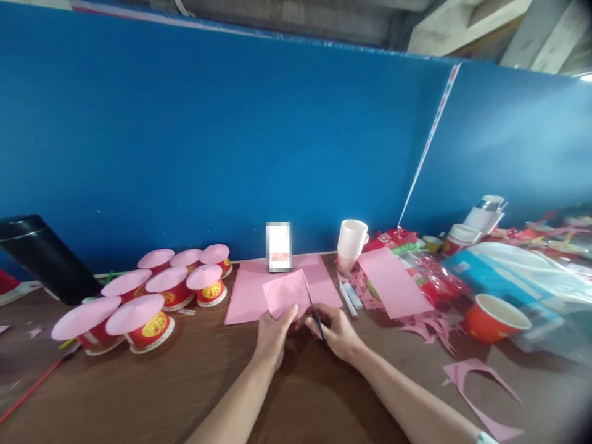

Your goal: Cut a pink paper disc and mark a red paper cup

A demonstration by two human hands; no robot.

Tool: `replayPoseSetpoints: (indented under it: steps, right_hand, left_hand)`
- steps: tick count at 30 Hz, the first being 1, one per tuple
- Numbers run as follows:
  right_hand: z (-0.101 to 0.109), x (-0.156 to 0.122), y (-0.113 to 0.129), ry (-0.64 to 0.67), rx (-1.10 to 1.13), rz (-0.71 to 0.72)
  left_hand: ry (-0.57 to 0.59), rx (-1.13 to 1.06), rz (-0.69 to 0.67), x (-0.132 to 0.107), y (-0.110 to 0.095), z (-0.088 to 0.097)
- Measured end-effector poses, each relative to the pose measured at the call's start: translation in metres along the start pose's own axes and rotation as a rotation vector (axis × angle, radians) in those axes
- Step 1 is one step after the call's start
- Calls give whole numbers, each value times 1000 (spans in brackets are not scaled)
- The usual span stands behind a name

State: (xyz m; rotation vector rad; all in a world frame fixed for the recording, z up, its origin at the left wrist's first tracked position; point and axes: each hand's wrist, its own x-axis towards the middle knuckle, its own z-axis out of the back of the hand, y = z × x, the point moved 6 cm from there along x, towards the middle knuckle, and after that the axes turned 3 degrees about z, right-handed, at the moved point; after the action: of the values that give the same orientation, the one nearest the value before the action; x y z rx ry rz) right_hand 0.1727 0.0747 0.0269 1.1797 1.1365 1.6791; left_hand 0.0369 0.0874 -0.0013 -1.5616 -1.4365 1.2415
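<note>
My left hand (274, 332) pinches the near edge of a small pink paper sheet (284, 293) with a circle shape on it, held just above the brown table (194, 382). My right hand (337, 332) grips a pair of scissors (314, 308) whose blades point up along the paper's right side. Under the paper lies a larger pink sheet (245, 293) flat on the table.
Several upturned red paper cups with pink paper discs (152, 293) stand at the left. A stack of white cups (351, 243), another pink sheet (393, 280), glue sticks (348, 298), a red cup (493, 317), pink scraps (476, 385) and plastic bags lie right. A blue partition stands behind.
</note>
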Motion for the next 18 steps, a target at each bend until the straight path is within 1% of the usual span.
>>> replayPoseSetpoints:
  steps: [7,13,18]
  right_hand:
    - [0,1,-2,3,-10,0]
    - [1,1,-5,-12,-16,-9]
    - [0,1,-7,-7,-15,-13]
  left_hand:
    - [-14,-16,8,-1,-1,0]
    - [4,-33,-15,-1,-2,-1]
    - [-15,-17,-10,-1,-1,0]
